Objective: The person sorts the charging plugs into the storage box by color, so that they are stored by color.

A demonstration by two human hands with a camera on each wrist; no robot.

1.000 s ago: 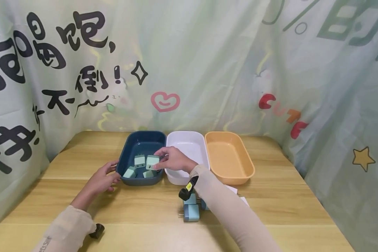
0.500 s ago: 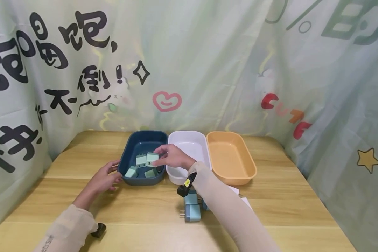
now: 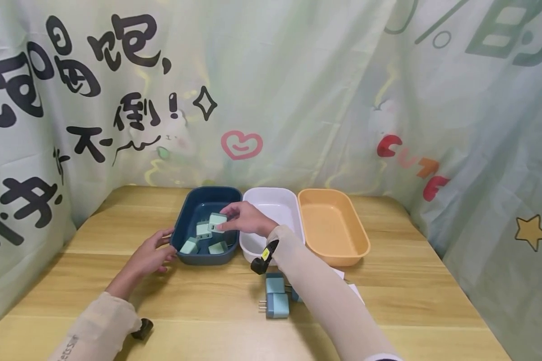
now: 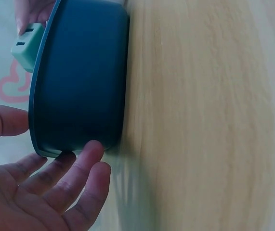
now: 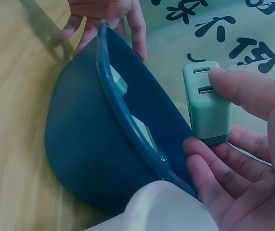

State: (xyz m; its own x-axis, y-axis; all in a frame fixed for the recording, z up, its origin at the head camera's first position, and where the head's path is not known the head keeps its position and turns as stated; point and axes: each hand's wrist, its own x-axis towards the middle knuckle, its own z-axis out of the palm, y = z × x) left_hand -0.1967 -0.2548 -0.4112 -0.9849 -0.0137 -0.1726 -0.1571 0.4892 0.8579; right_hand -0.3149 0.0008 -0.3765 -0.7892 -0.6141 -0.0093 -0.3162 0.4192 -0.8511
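Observation:
My right hand [image 3: 249,220] pinches a mint-green plug-in USB charger [image 3: 217,222] above the dark blue tray [image 3: 208,259]. In the right wrist view this charger [image 5: 209,103] shows two USB slots, with the thumb against its slotted end and fingers beneath. Several other mint-green chargers [image 3: 189,245] lie inside the tray. At the tray's near left corner rests my left hand [image 3: 147,257]. Seen from the left wrist, that hand [image 4: 45,187] touches the tray wall with thumb and fingers apart and loosely extended.
A white tray [image 3: 251,256] and an orange tray [image 3: 334,260] stand side by side right of the blue one. Blue chargers [image 3: 277,306] lie on the wooden table [image 3: 198,311] in front, partly behind the right sleeve. Pale paper pieces [image 3: 356,292] also peek out there. A printed curtain [image 3: 289,90] hangs behind.
My right hand has lifted slightly, carrying the pinched charger a little up and toward the back of the blue tray. The left hand stays at the tray's corner.

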